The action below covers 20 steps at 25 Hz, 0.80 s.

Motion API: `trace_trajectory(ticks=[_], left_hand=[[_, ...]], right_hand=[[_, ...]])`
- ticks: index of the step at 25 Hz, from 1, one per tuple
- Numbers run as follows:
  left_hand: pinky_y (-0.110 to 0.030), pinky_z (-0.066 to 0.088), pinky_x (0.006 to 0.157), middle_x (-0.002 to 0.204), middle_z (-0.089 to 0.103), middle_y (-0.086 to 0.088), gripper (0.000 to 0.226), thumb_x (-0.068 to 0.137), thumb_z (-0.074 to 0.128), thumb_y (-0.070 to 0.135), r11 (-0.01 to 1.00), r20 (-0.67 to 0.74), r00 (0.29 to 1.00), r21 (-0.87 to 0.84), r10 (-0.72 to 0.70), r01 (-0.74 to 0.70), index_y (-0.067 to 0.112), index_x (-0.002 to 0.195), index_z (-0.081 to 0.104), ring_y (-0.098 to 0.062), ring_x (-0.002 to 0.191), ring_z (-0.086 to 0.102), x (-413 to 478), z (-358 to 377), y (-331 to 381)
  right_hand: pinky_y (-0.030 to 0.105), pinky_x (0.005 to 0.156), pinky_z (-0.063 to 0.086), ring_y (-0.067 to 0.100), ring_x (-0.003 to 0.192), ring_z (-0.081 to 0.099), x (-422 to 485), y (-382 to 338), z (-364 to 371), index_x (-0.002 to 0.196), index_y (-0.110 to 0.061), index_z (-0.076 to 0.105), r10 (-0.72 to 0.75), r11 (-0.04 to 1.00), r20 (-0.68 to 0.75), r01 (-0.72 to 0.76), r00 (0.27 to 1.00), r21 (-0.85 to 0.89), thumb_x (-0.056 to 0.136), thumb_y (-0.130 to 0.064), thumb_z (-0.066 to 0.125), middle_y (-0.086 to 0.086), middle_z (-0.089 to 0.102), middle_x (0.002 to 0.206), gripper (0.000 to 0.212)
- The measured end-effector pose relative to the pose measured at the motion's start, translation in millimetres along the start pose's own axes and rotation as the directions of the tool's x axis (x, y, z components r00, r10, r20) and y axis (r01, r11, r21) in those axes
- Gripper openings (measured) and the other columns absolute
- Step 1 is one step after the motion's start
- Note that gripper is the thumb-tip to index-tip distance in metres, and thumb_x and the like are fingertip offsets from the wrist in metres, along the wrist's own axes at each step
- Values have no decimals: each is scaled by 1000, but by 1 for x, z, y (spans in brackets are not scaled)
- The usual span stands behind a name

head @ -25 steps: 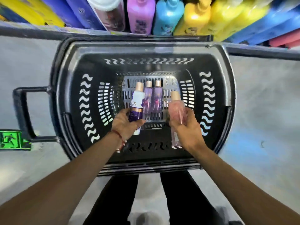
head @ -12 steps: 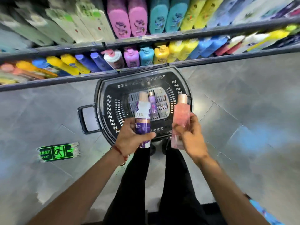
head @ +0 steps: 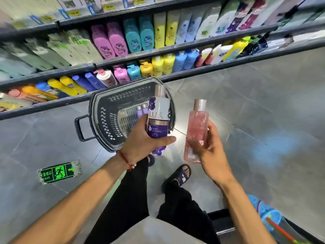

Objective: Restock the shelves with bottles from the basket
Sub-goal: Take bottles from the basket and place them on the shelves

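L hand [head: 140, 140] grip wrapped round Lux bottle [head: 158, 118], above basket [head: 103, 124] far rim. R hand [head: 209, 148] grip pinches pink bottle [head: 197, 127], just right of basket. Neither shelved yet. Two small purple bottles [head: 142, 110] lie inside basket. Shelves [head: 123, 62] beyond basket. Approx. midway, I'd judge.

The white-and-purple bottle [head: 159, 120] in my left hand [head: 142, 143] reads "LUX" in large letters; the small print on its purple band is illegible. The green floor sign [head: 59, 172] reads "EXIT" under the characters 安全出口, beside a running figure and an arrow. The sticker on the pink bottle [head: 197, 131] in my right hand [head: 209, 148] and the yellow shelf price tags [head: 74, 13] are too blurred to read.
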State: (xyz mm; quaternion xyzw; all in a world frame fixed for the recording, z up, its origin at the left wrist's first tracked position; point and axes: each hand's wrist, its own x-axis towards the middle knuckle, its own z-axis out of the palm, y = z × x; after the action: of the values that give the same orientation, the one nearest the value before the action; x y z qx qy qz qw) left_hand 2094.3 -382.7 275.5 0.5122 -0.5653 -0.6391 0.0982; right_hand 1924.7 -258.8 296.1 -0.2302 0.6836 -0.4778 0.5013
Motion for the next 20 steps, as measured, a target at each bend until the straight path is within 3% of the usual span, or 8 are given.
trace_trajectory(ticks=[3,5,8,12,16,20], left_hand=[[-35,62,87,108,75,4,80,57,98,40,998,-12,998,24,61,-61,23,124,57,-12,98,74,-45,46,25],[-39,62,87,104,76,3,76,58,99,34,997,-31,996,15,81,-81,21,121,57,-13,95,74,-68,75,37],[-34,62,82,97,75,2,68,60,97,28,992,-40,992,47,123,-121,20,115,58,-10,87,73,-88,115,63],[-18,58,70,98,72,-6,60,64,96,18,974,-14,975,39,223,-222,24,108,56,-6,78,69,-95,159,110],[-28,61,77,106,73,-9,67,65,89,36,959,58,959,-81,276,-271,19,121,56,-27,95,73,-84,193,151],[-45,61,90,109,74,-10,66,71,89,41,943,126,936,-105,328,-316,20,124,56,-35,101,72,-46,224,195]], right_hand=[[18,89,54,-1,104,67,-35,-7,-49,150,-20,42,-94,995,-43,95,995,16,93,-20,69,-9,68,121,64],[19,87,53,1,104,66,-55,-8,-79,149,-21,44,-137,990,-58,138,989,16,97,-12,69,-3,67,124,58],[20,86,54,7,107,67,-81,-18,-119,142,-33,49,-201,978,-96,205,975,28,97,-13,70,-4,68,121,54],[23,87,56,10,111,68,-104,-36,-170,146,-28,46,-271,955,-133,284,953,88,94,-14,71,-8,70,120,60],[20,91,54,4,117,66,-109,-55,-213,149,-29,43,-305,944,-153,320,940,83,94,-15,70,-18,68,125,62],[18,93,52,2,115,65,-84,-83,-261,152,-27,41,-353,926,-206,372,913,65,99,-7,65,-17,67,125,61]])
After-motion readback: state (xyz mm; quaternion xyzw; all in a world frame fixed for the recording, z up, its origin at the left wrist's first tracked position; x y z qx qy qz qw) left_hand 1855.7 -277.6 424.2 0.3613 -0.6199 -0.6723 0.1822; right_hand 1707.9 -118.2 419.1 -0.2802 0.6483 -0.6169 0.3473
